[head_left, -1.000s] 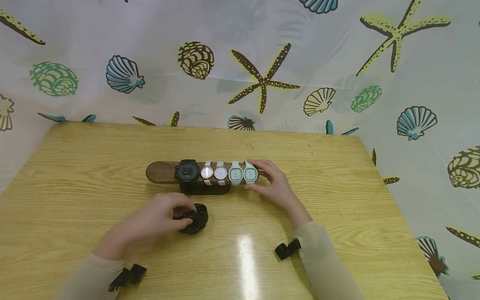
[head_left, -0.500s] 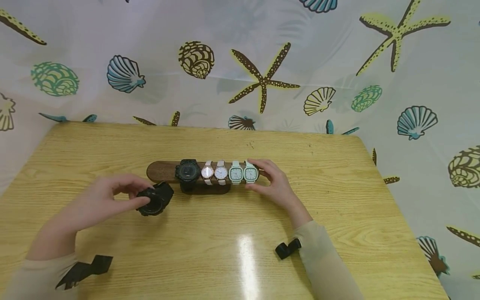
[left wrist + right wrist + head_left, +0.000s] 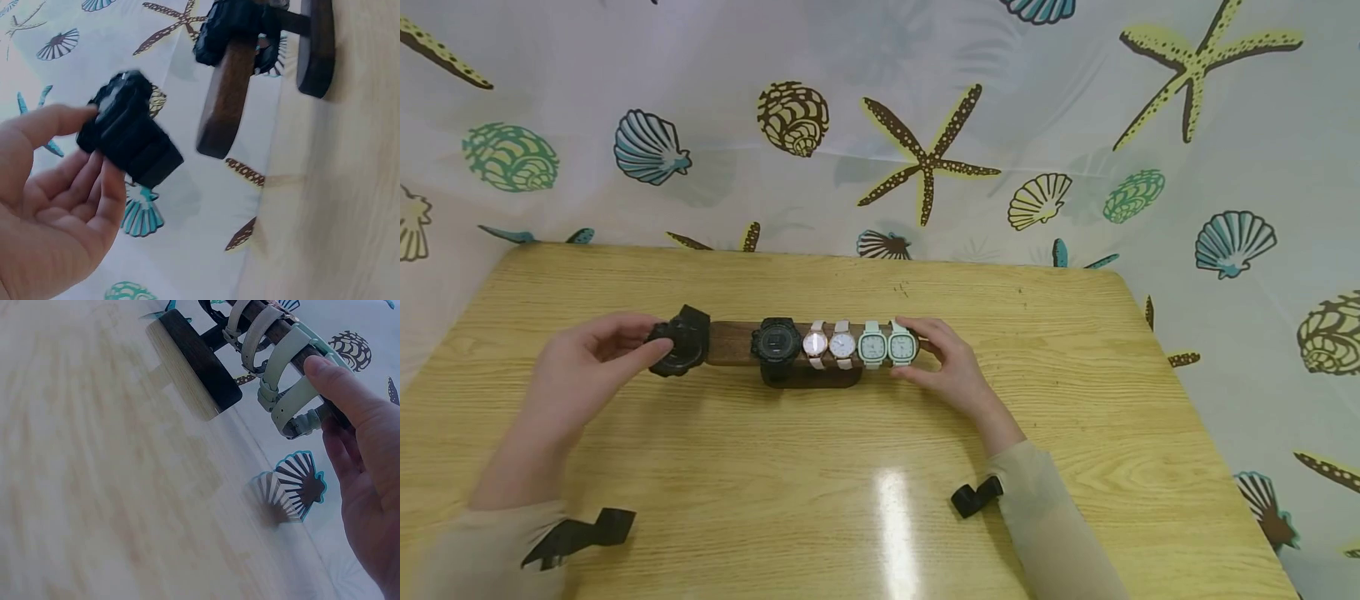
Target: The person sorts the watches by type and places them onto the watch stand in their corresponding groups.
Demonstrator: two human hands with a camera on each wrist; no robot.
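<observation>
My left hand (image 3: 583, 367) pinches a bulky black wristwatch (image 3: 683, 346) between thumb and fingers, just off the left end of a dark wooden watch stand (image 3: 732, 343). In the left wrist view, a gap shows between this watch (image 3: 128, 128) and the bare bar end (image 3: 222, 106). A second black watch (image 3: 777, 342) is strapped round the bar. To its right sit two small white-strapped watches (image 3: 842, 346) and two square mint-green watches (image 3: 902, 347). My right hand (image 3: 951, 367) grips the bar's right end, thumb and fingers beside the outermost mint watch.
The stand's dark base (image 3: 197, 359) rests on a wood-grain table (image 3: 850, 483). Behind and to the right hangs a pale cloth (image 3: 715, 75) printed with shells and starfish. Black straps with small blocks (image 3: 976, 497) are fixed at both sleeves.
My left hand has lifted the black watch from the table in front of the stand and carried it left, then up level with the bar's left end. My right hand has stayed still.
</observation>
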